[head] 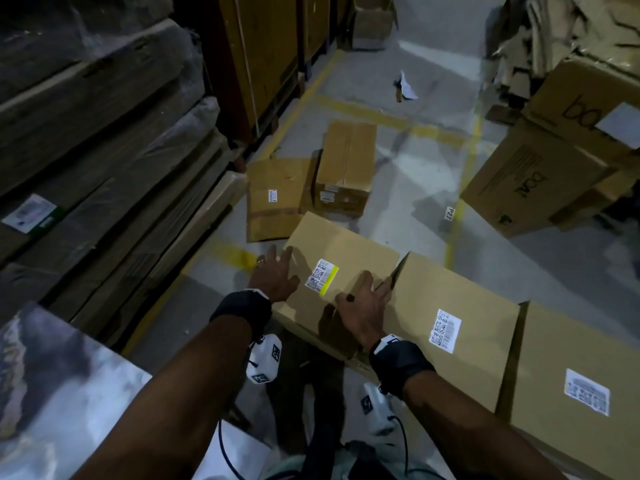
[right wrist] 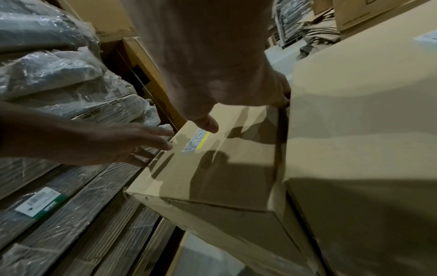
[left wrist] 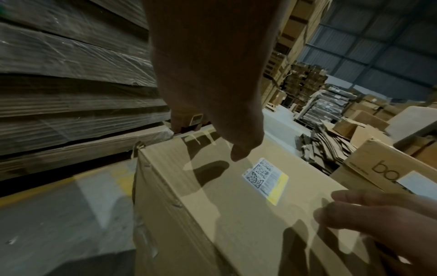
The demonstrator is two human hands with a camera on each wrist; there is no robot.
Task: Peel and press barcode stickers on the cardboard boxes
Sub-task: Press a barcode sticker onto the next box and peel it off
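Note:
Three cardboard boxes stand in a row. The left box (head: 349,251) bears a barcode sticker with a yellow strip (head: 321,277), also seen in the wrist views (left wrist: 264,177) (right wrist: 196,141). My left hand (head: 275,273) lies with straight spread fingers at that box's left edge (right wrist: 132,142). My right hand (head: 367,296) rests on its top near the right edge. Its fingers (right wrist: 280,93) reach into the gap beside the middle box (head: 478,292). Neither hand holds anything. White stickers sit on the middle box (head: 445,330) and the right box (head: 587,391).
Stacks of film-wrapped flat cartons (head: 104,150) line the left. A small box (head: 346,164) and a flattened one (head: 277,199) lie on the floor ahead. Large printed boxes (head: 540,181) stand at the right. A shiny wrapped bundle (head: 52,393) sits near left.

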